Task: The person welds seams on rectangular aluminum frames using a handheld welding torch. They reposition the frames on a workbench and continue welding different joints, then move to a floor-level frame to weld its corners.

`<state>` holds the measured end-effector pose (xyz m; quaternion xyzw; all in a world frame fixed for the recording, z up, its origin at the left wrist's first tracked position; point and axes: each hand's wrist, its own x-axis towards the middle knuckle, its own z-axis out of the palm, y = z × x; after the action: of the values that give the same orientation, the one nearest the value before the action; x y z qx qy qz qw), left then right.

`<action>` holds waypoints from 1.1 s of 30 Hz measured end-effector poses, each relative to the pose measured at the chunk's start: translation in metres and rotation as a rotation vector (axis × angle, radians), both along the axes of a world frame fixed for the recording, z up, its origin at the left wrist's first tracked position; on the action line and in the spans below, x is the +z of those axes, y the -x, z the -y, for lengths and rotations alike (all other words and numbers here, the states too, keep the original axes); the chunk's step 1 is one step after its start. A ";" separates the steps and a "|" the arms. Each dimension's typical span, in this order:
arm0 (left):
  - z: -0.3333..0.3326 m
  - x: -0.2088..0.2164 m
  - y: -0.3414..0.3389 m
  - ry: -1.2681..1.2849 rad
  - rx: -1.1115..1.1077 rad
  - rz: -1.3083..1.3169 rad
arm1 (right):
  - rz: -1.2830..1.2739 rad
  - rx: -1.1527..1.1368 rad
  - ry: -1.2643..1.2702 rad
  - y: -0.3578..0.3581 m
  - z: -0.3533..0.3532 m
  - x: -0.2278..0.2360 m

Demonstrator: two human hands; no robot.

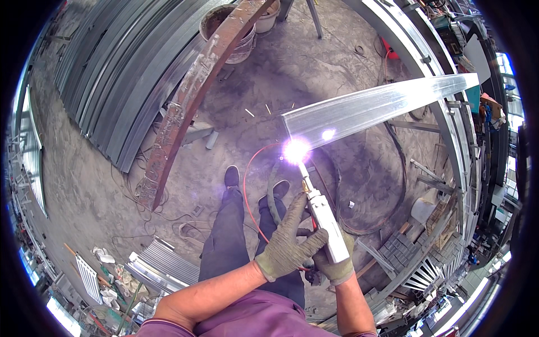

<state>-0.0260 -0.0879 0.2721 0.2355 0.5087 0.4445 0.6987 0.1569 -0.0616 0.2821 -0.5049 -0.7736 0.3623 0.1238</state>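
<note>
We saw a white, box-shaped hand-held torch with a thin metal nozzle [328, 224] in the near middle, pointing far and slightly left. The right hand in a grey-green glove [338, 259] was closed around its near part from the right side. The left hand in a matching glove [287, 241] laid its spread thumb and forefinger against the torch's left side; we could not tell how far its hidden fingers were bent. At the nozzle tip we saw a violet-white glare [296, 150], which covered the near left corner of a long, silvery metal profile [387, 106], reaching to the far right. A thin red cable [245, 182] curved on the left.
</note>
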 end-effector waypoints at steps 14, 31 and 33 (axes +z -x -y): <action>0.002 -0.002 -0.001 0.012 -0.006 0.054 | 0.019 0.023 -0.062 0.002 -0.001 0.003; -0.004 0.002 0.005 -0.031 -0.072 -0.078 | 0.034 -0.016 0.022 0.000 0.003 0.001; -0.005 0.004 0.005 -0.024 -0.071 -0.084 | 0.018 0.004 -0.008 0.002 0.001 0.002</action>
<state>-0.0309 -0.0833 0.2762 0.2803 0.5234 0.4152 0.6893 0.1553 -0.0624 0.2838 -0.5062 -0.7770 0.3551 0.1183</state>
